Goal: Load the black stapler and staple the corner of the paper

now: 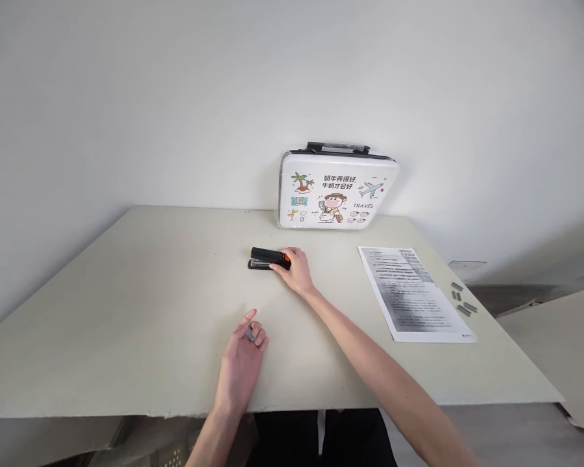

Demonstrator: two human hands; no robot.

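Note:
A black stapler (263, 258) with an orange end lies on the pale table (141, 305), near its middle. My right hand (296, 269) reaches out and grips the stapler's right end. My left hand (243, 360) rests nearer the front edge, fingers curled on a small grey strip of staples (250, 334).
A white cartoon-printed case (335, 191) with a black handle leans against the wall at the back. A printed paper sheet (413, 293) lies at the right. Several grey staple strips (462, 299) lie by the table's right edge.

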